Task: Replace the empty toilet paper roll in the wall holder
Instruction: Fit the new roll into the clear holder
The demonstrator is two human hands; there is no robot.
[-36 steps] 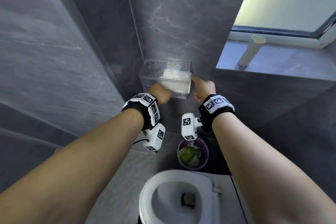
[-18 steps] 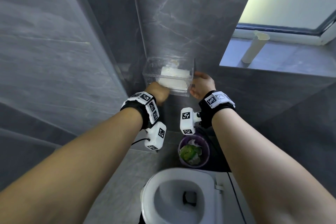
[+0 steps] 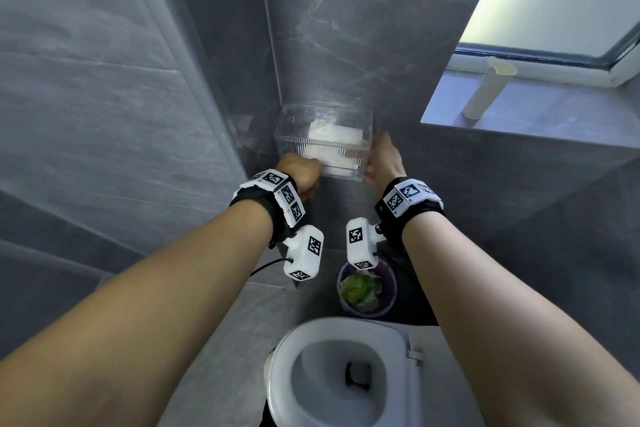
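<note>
The left hand [image 3: 300,174] is curled into a loose fist beneath the lower front edge of the clear wall holder [image 3: 323,144]; whether its fingers grip anything cannot be told, since they are hidden under the holder. The right hand [image 3: 383,160] lies flat and open against the holder's right end wall, fingers pointing up along it.

Change noted: a second ago the right hand was at the holder's lower right corner, beside the paper; it has since slid up the outside of the end wall. The left hand has barely shifted. The fresh white roll [image 3: 334,142] sits inside the holder, toward its right half, as it did before.

Assessment: the new roll appears to be in place, and the hands look to be seating or closing the holder rather than loading it. The task appears near its end.

Outward: the empty cardboard tube [image 3: 487,90] stands upright on the window ledge [image 3: 554,121], well apart from the holder. Below, a small purple bin [image 3: 367,288] stands behind the toilet [image 3: 343,371].
</note>
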